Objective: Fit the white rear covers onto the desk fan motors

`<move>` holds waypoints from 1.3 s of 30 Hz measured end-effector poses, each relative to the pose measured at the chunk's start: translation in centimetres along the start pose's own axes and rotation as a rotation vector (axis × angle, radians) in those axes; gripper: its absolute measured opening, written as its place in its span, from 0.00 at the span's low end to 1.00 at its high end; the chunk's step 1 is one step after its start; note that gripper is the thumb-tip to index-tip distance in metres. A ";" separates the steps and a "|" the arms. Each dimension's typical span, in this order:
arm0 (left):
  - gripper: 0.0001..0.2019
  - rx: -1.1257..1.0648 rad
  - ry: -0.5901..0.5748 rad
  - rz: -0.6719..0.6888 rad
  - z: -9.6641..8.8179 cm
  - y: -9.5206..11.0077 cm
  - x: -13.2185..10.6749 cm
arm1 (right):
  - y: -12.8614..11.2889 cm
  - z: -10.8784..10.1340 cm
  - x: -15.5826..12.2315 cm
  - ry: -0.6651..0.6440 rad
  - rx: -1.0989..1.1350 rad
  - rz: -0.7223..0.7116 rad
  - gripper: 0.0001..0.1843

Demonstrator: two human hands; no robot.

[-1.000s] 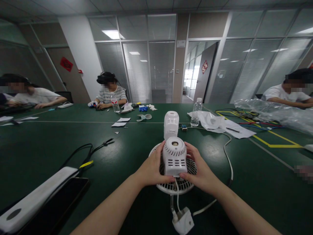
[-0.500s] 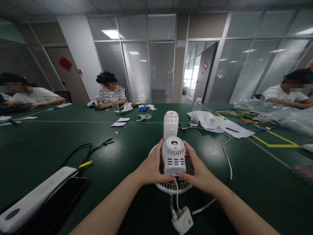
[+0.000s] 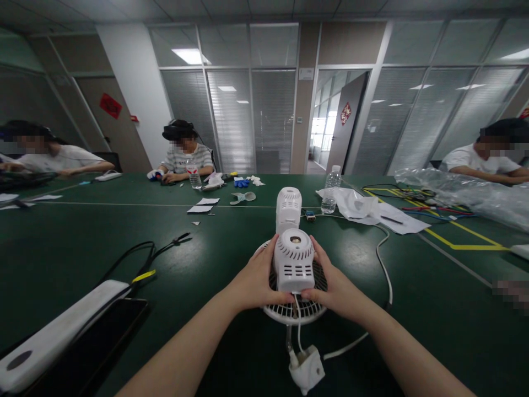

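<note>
Between my palms is the white vented motor housing (image 3: 295, 267) of a small fan. My left hand (image 3: 257, 277) presses on its left side and my right hand (image 3: 335, 281) on its right, thumbs near its lower edge. Beneath it the round white fan grille (image 3: 303, 315) lies on the table. A thin white cord (image 3: 299, 325) leaves the bottom of the housing and runs toward a white plug-like piece (image 3: 307, 370) close to me. Just behind the housing stands another white slotted part (image 3: 288, 205); its lower end is hidden.
A white power strip (image 3: 61, 336) and a dark phone (image 3: 91, 344) lie at the left. A water bottle (image 3: 330, 190) stands behind, beside crumpled white paper (image 3: 355, 204). A white cable (image 3: 384, 259) curves on the right. Plastic film (image 3: 467, 193) lies farther right. Other people sit around the table.
Both hands keep the same hold on the housing, which has barely shifted. The view has moved very slightly. At the far left, a person's head and arms have moved a little.
</note>
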State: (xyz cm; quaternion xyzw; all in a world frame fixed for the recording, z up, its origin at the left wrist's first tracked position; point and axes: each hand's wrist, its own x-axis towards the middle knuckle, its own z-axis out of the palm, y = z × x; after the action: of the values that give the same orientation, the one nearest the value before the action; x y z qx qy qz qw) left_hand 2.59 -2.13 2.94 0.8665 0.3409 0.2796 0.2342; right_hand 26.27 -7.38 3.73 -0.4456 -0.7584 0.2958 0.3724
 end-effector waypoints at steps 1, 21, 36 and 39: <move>0.68 -0.009 0.005 -0.001 0.0 0.0 0.0 | 0.0 0.0 0.0 0.000 0.010 0.001 0.63; 0.68 -0.119 0.009 0.002 0.0 -0.5 0.2 | 0.6 0.2 0.0 0.001 0.036 -0.024 0.63; 0.66 -0.132 -0.072 -0.019 -0.6 -0.7 -0.1 | -0.4 -0.2 0.1 -0.057 0.004 0.073 0.66; 0.65 -0.159 -0.075 -0.011 -0.6 -0.7 0.0 | -0.4 -0.2 0.1 -0.053 -0.020 0.070 0.66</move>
State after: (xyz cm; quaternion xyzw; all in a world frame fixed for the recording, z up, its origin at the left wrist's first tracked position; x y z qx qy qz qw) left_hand 1.86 -1.57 2.92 0.8530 0.3134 0.2720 0.3165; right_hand 26.24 -7.47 4.22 -0.4677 -0.7549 0.3126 0.3372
